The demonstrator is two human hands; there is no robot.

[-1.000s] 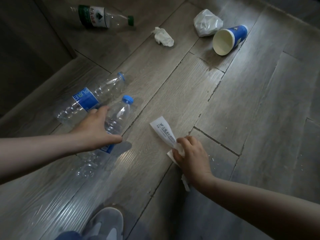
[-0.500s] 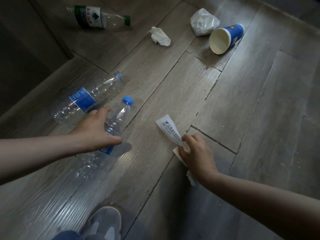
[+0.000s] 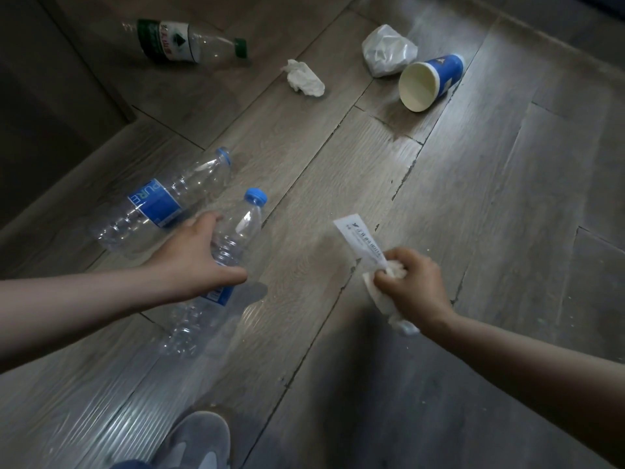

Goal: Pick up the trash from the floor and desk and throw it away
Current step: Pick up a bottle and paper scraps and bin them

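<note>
Two hands reached over the grey wood-plank floor (image 3: 473, 198). The left hand (image 3: 199, 252) was wrapped around the middle of a clear plastic bottle with a blue cap (image 3: 233, 238), thumb on the near side and fingers curled over the far side; the bottle lay slanted with its cap pointing away from the person. Just beyond it, and touching or nearly touching it, a second clear bottle with a blue label (image 3: 162, 204) lay on its side. The right hand (image 3: 411, 286) was clenched around a white printed paper slip (image 3: 362, 240), which stuck out past the thumb, together with crumpled white tissue (image 3: 382, 299) bunched under the palm. Farther off, a green-capped bottle with a green label (image 3: 179, 42) lay on its side near the dark wall. A crumpled tissue (image 3: 304, 77) sat well apart to its right. A wadded plastic bag (image 3: 387, 49) rested against a blue paper cup (image 3: 429, 81) tipped on its side, mouth toward the person. A grey shoe (image 3: 199, 441) showed at the bottom edge
</note>
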